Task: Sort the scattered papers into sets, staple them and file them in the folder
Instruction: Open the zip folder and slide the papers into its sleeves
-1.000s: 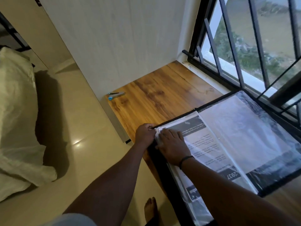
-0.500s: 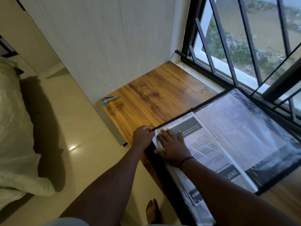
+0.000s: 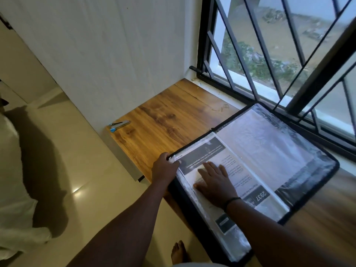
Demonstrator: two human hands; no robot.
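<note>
My left hand (image 3: 165, 169) pinches the folder (image 3: 285, 151) sleeve's corner. My right hand (image 3: 215, 183) lies flat, fingers straight, on the papers (image 3: 210, 151).

A home room: a wood-grain laminate desk (image 3: 173, 120) against a barred black window grille (image 3: 269, 54), glossy cream floor tiles (image 3: 77, 180), a bare foot (image 3: 178, 253)

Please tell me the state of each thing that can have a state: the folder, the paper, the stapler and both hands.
folder: open, flat on the wooden table.
printed paper: inside a clear sleeve.
stapler: lying unused near the table's far corner.
left hand: pinches the sleeve's corner.
right hand: fingers straight, pressing the sleeve flat.
</note>
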